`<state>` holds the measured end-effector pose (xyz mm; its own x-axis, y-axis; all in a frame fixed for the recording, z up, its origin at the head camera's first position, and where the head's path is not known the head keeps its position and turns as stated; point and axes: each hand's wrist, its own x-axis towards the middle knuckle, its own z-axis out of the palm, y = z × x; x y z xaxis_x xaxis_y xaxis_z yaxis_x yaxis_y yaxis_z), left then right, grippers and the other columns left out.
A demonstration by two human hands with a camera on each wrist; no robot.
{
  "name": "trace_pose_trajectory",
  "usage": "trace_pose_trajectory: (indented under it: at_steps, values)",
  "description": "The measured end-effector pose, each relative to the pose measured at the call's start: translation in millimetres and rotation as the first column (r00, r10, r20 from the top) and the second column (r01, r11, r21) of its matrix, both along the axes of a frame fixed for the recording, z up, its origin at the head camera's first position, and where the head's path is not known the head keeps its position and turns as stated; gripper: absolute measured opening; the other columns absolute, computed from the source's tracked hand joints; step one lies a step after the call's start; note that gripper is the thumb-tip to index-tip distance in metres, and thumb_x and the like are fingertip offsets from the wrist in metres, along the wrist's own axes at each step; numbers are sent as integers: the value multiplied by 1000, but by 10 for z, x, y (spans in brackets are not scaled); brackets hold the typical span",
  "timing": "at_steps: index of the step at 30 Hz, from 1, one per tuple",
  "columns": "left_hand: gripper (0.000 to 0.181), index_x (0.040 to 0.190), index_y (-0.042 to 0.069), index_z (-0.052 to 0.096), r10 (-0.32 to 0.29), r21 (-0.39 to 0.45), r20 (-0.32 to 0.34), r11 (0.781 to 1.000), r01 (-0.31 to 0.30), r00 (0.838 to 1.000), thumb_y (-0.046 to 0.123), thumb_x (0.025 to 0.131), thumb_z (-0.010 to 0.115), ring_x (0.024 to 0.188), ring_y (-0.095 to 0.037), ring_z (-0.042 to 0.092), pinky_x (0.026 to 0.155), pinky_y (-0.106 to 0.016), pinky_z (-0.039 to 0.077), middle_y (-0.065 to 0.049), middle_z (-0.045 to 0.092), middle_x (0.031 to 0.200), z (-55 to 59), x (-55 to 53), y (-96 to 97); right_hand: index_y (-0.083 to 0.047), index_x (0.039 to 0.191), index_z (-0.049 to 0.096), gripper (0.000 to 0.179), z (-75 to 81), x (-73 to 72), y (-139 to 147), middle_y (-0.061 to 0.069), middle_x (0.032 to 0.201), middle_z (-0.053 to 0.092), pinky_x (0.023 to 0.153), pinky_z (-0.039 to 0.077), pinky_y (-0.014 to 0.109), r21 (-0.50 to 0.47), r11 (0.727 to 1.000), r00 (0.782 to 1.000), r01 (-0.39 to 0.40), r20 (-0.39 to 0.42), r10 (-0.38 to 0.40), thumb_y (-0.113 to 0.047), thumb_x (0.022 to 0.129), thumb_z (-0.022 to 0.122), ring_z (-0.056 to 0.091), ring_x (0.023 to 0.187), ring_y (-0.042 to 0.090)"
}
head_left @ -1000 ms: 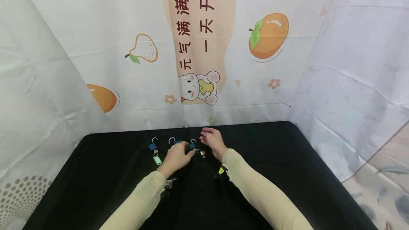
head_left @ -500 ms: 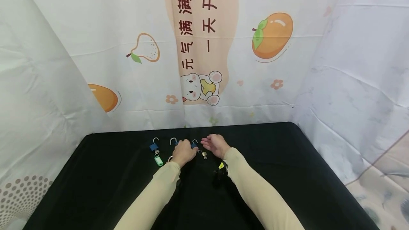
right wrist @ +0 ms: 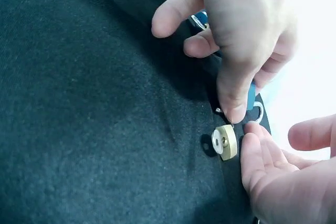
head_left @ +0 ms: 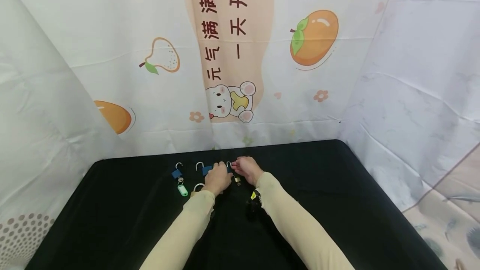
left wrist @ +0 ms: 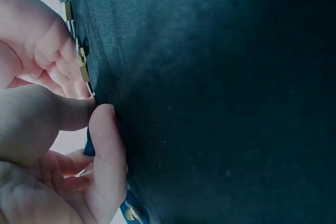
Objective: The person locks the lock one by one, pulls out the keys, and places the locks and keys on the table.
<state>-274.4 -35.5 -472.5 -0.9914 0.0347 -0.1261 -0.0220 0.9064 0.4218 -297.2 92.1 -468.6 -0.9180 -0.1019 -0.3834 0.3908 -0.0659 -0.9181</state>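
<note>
My left hand (head_left: 218, 177) is over the row of padlocks, its thumb and fingers pinching a small blue padlock (right wrist: 251, 97) whose shackle stands open. Most of that lock's body is hidden behind the fingers. Just to the right, my right hand (head_left: 245, 166) rests palm inward with relaxed fingers, its fingertips close to the raised shackle. A small brass padlock (right wrist: 227, 142) with a key in it lies between the hands, right by the left thumb. To the left of my left hand sits a larger blue padlock (head_left: 206, 170) with its shackle open.
Farther left lies another open blue padlock (head_left: 176, 173) with a key and a green tag (head_left: 182, 190). A bigger brass padlock (head_left: 195, 191) is partly covered by the left sleeve. Black cloth (head_left: 112, 211) covers the table, and a white printed curtain (head_left: 168, 107) hangs behind it.
My left hand has moved right and taken hold of the small blue padlock, baring the bigger brass padlock. My right hand has lowered and come in close beside it.
</note>
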Motion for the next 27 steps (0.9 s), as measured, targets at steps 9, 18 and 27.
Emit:
trace_pose_trajectory:
  at_steps: [9, 18, 27]
  values:
    - [39, 129, 3, 54, 3, 90, 0, 996, -3, 1000, 25, 99, 68, 77, -30, 63, 76, -46, 53, -16, 63, 117, -34, -27, -57, 7, 145, 46, 41, 13, -8, -71, 18, 126, 62, 102, 47, 38, 79, 997, 1000, -5, -16, 6, -5, 105, 46, 61, 114, 26]
    - [33, 120, 6, 68, -29, 172, -153, 984, 55, 988, 22, 93, 76, 80, -26, 65, 71, -44, 52, -8, 69, 94, -56, 91, -107, 5, 141, 54, 39, -52, 30, -22, 19, 130, 61, 103, 48, 41, 116, 993, 998, -39, -47, 45, -13, 106, 53, 61, 119, 30]
    - [28, 114, 5, 69, -102, 267, -284, 946, 181, 953, 21, 92, 78, 60, -10, 54, 58, -29, 46, 4, 62, 75, 174, 448, -192, 5, 139, 55, 45, 200, 425, 216, 17, 127, 63, 92, 55, 41, 102, 984, 971, -145, -176, 161, -24, 105, 58, 66, 108, 26]
